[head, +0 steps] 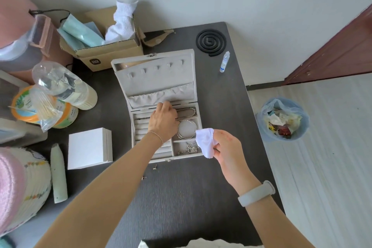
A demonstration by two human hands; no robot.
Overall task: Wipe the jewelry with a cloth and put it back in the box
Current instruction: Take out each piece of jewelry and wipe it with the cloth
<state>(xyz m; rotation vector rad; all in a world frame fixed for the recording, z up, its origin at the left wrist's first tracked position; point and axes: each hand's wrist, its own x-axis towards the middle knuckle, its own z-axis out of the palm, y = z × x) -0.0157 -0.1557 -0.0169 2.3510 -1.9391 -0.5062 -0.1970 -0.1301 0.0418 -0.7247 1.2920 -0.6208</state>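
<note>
A grey velvet jewelry box (198, 107) stands open on the dark table (181, 197), lid tilted back. My left hand (163, 121) reaches into its far compartments, fingers bent down beside a long necklace (188, 112); what the fingers hold is hidden. Silver bangles (187, 129) lie in the right compartment, and a tangle of chains (188, 148) sits in the near one. My right hand (228, 148) hovers at the box's near right corner, pinching a small white cloth (206, 140). Two small earrings (155, 166) lie on the table in front of the box.
A white square box (89, 148) lies left of the jewelry box. A cardboard carton (108, 46) with masks and a towel stands behind it. A black coil (211, 42) and small dropper bottle (224, 62) are at the far right. A bin (281, 120) stands on the floor.
</note>
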